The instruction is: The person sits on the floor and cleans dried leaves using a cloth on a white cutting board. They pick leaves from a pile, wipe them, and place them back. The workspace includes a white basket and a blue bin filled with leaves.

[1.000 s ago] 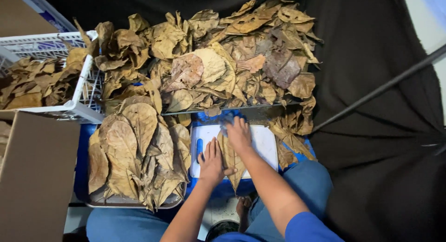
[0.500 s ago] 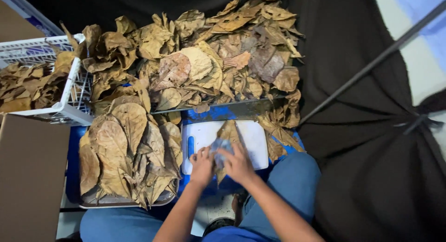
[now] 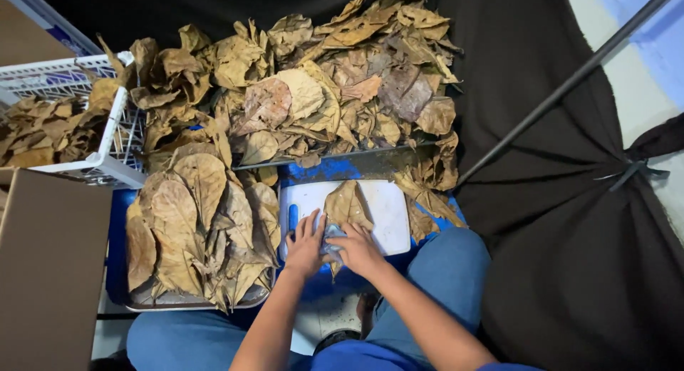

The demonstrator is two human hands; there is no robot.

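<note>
Both hands' fingers apparently clamp a cloth on a leaf; leaf piles crowd around.

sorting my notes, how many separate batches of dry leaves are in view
4: a big pile at the top, a white basket at left, a tray stack, and one leaf on the white board by both hands.

A plain brown cardboard box stands at the near left, its flat face bare. At the far left, behind the white plastic basket, shows a corner of another brown carton with a blue-and-white edge.
</note>
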